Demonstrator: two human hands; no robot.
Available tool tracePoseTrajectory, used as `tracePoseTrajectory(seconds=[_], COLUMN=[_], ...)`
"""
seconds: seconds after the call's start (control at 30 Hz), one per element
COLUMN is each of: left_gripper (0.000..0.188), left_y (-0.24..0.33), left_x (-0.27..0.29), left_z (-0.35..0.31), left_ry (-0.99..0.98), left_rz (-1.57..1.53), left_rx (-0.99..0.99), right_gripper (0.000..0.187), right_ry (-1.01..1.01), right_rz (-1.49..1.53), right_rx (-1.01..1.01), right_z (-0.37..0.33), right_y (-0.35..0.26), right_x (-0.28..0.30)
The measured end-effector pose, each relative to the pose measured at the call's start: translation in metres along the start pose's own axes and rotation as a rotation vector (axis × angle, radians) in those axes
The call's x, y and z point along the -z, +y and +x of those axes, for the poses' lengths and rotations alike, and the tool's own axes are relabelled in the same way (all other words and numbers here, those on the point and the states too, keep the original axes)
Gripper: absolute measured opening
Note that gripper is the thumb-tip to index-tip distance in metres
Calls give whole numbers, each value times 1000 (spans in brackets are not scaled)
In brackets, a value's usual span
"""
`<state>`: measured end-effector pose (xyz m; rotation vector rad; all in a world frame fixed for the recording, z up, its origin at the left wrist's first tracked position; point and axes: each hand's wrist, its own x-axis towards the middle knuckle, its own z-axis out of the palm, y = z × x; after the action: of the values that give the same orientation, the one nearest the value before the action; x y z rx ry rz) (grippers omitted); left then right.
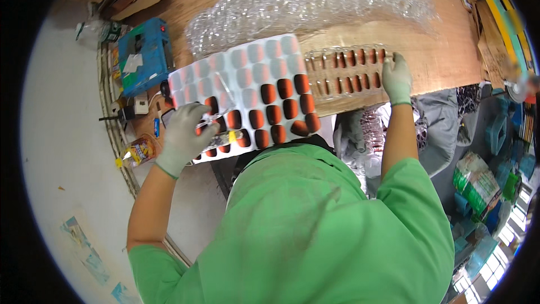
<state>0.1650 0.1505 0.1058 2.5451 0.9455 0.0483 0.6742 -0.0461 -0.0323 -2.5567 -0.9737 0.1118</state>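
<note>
My left hand [185, 134], in a pale glove, is curled over the left part of a white sheet [256, 87] with rows of rounded black-to-red stickers. Faded grey and pink spots fill its far half. A narrow piece with a yellow part [232, 137] lies at my left fingers, and a thin clear strip [225, 91] rises near them; which of these the fingers hold is hard to make out. My gloved right hand [398, 80] grips the right end of a clear plastic tray [360, 68]. Two rows of dark red-black pieces show in the tray.
Behind the sheet and tray stretches a long heap of clear plastic trays [304, 0] on the wooden table [450, 50]. To the left are a blue box [145, 56], a plastic bottle [98, 31] and a blue marker [156, 128]. Grey bags [441, 126] hang below the right edge.
</note>
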Motion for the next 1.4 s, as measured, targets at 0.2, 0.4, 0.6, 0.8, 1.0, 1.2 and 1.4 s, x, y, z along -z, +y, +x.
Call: tracePoseTrajectory(seconds=[0.2,0.4,0.6,0.8,1.0,1.2,1.4], left_gripper=[27,18,24,25,35,31,22], left_y=[-35,-41,-51,-33,-20,18,66], left_x=[-20,1,7,-3,8,13,4], left_z=[-5,-19,-82,-105,-83,-76,-70], left_ry=[16,304,580,401,495,317,203], left_rz=[4,-42,-820,-1244,-1270,-1445,-1444], left_rx=[-96,-71,63,54,79,110,204], right_gripper=[30,30,28,41,60,57,51], right_ry=[-40,-330,-333,-148,-228,-317,-284], right_rz=[282,60,56,167,340,441,100], right_rx=[348,582,351,-71,-295,-255,327], right_z=[-89,-131,-135,-201,-207,-200,-205], right_y=[-152,-258,-228,-187,-153,-138,-162], right_x=[16,1,42,29,9,6,39])
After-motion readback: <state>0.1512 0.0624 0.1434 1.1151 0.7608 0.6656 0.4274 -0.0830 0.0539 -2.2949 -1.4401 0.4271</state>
